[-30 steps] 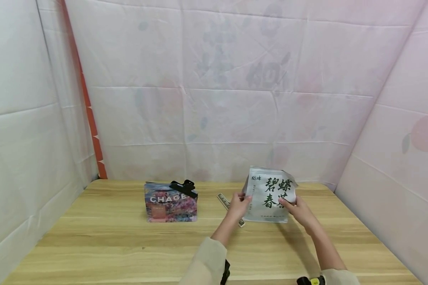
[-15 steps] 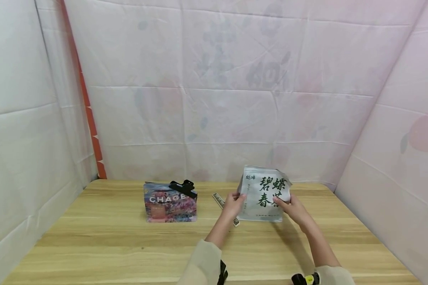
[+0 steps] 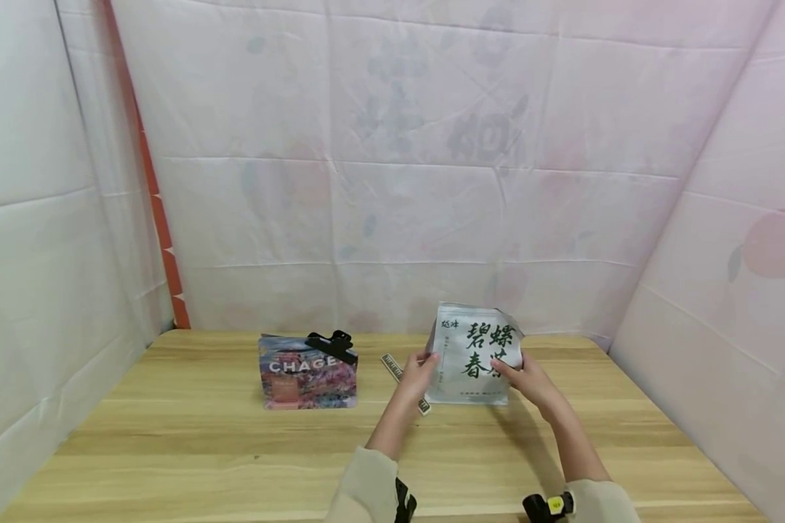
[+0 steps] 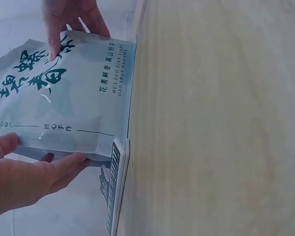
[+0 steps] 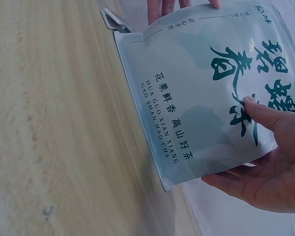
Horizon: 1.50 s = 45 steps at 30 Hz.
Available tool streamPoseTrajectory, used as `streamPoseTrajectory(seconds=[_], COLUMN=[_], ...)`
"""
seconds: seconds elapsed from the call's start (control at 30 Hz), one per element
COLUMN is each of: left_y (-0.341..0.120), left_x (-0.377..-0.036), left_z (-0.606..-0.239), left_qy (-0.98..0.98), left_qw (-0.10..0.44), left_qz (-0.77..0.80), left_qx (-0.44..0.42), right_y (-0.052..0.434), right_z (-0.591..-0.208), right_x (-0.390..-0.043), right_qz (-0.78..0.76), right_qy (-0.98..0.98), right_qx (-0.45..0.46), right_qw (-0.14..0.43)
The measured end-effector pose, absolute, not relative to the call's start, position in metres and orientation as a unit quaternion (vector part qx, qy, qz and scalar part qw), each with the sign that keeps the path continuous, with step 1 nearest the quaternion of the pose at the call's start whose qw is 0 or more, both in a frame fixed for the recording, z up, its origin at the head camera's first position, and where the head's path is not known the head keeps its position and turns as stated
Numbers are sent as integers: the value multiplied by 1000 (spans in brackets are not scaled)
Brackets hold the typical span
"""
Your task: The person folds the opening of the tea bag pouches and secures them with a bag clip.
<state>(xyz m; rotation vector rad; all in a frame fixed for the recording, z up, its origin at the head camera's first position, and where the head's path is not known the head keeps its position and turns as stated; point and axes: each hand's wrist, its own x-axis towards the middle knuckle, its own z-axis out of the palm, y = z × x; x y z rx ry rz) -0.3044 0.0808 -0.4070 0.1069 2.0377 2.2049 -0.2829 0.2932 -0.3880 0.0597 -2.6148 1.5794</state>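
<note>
A silver-white tea pouch (image 3: 456, 363) with dark green lettering stands near the back of the table, its bottom edge at the tabletop. My left hand (image 3: 417, 374) grips its left edge, thumb in front and fingers behind. On the opposite edge, my right hand (image 3: 531, 379) pinches the pouch, the thumb lying on the printed front, as the right wrist view shows too. The pouch's top right corner bends back. A narrow flat strip (image 3: 391, 367) with a piano-key pattern lies slantwise on the table, partly covered by my left hand; the left wrist view shows this strip (image 4: 116, 187) close at the pouch's bottom corner.
Left of the strip stands a colourful CHAGEE pouch (image 3: 307, 381), with a black clip (image 3: 332, 346) set aslant on its top right corner. Pale printed cloth (image 3: 392, 218) hangs behind and on both sides of the wooden table (image 3: 203, 450).
Both hands and the tea pouch have moved a little to the left, and the patterned strip has shifted left with them. The grip on the pouch looks the same; the head view has turned slightly.
</note>
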Motion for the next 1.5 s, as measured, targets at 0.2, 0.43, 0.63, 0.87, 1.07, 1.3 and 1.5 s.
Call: streamPoseTrajectory(seconds=[0.2,0.43,0.63,0.87,1.07,1.3,1.5], left_y=[76,76,75,74,73,74,74], left_x=[-305,-305,-305,-305,-306,-305,-305], left_z=[-407,-408,-408,-409,-409,-410,-410], left_qy=[668,664,672,670,664,656,655], left_qw=[74,80,80,83,90,91,85], left_qz=[739,742,735,736,741,747,749], left_qx=[43,49,46,47,47,52,51], right_y=[291,291,290,292,298,302,303], right_z=[-388,-388,-388,-383,-377,-376,-375], right_x=[-283,-281,-280,-279,-279,-279,-281], right_qz=[513,515,511,528,541,565,606], right_qy=[-857,-856,-858,-849,-841,-821,-783], right_qx=[18,13,5,-23,-18,9,58], right_qw=[43,46,48,24,29,86,127])
